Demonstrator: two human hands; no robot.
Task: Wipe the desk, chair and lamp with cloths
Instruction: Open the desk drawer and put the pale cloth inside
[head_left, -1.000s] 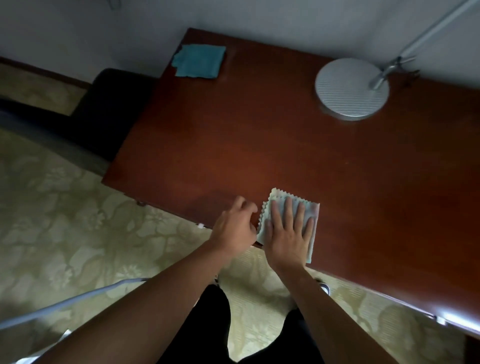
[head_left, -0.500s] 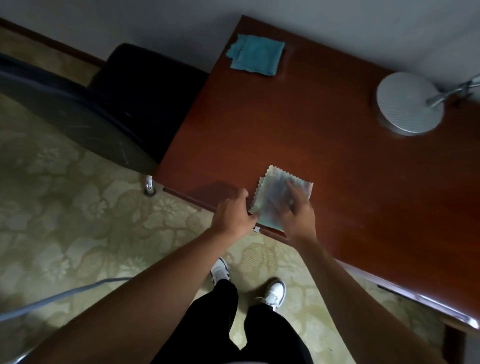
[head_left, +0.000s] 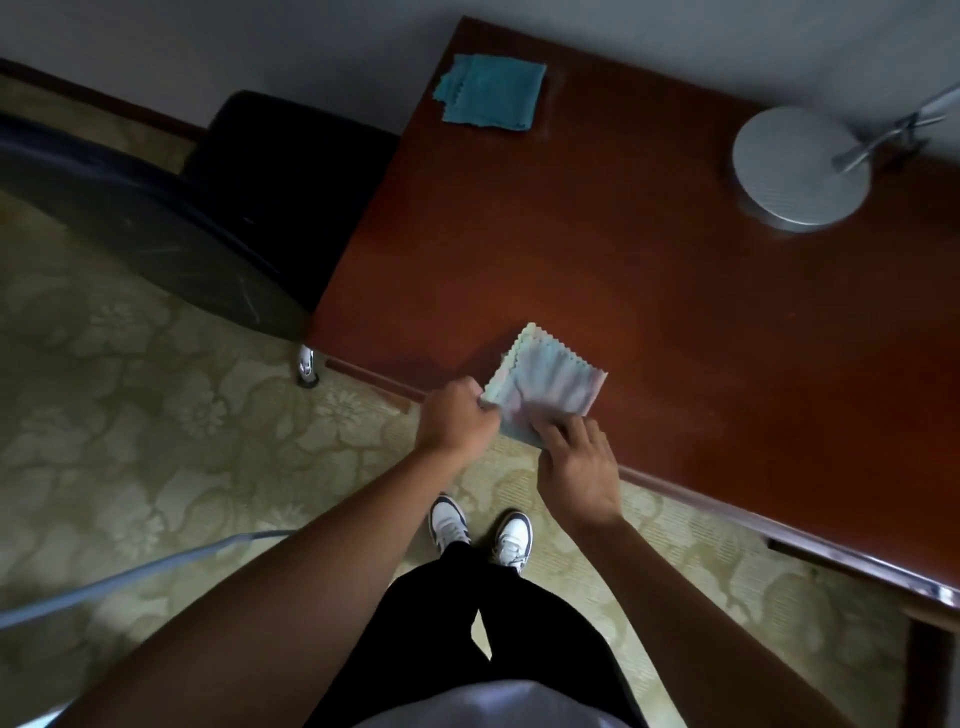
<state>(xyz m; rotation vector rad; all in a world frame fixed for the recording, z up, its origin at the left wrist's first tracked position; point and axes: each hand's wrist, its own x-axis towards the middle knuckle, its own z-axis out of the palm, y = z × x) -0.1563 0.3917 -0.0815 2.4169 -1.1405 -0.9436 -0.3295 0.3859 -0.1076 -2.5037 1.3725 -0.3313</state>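
Observation:
A pale folded cloth (head_left: 548, 376) with zigzag edges lies at the front edge of the reddish-brown desk (head_left: 649, 270). My left hand (head_left: 457, 421) pinches its near left corner. My right hand (head_left: 576, 467) grips its near edge, fingers curled over the cloth. A teal cloth (head_left: 491, 93) lies folded at the desk's far left corner. The lamp's round silver base (head_left: 800, 166) stands at the far right, its arm running out of view. The black chair (head_left: 234, 208) stands left of the desk.
A grey wall runs behind the desk. Patterned beige carpet (head_left: 156, 415) covers the floor. My legs and white shoes (head_left: 483, 530) stand just before the desk's front edge. A thin pale cable (head_left: 130, 582) crosses the lower left.
My right hand went from lying flat on the pale cloth to gripping its near edge. The view swung left, bringing the chair and my feet into sight.

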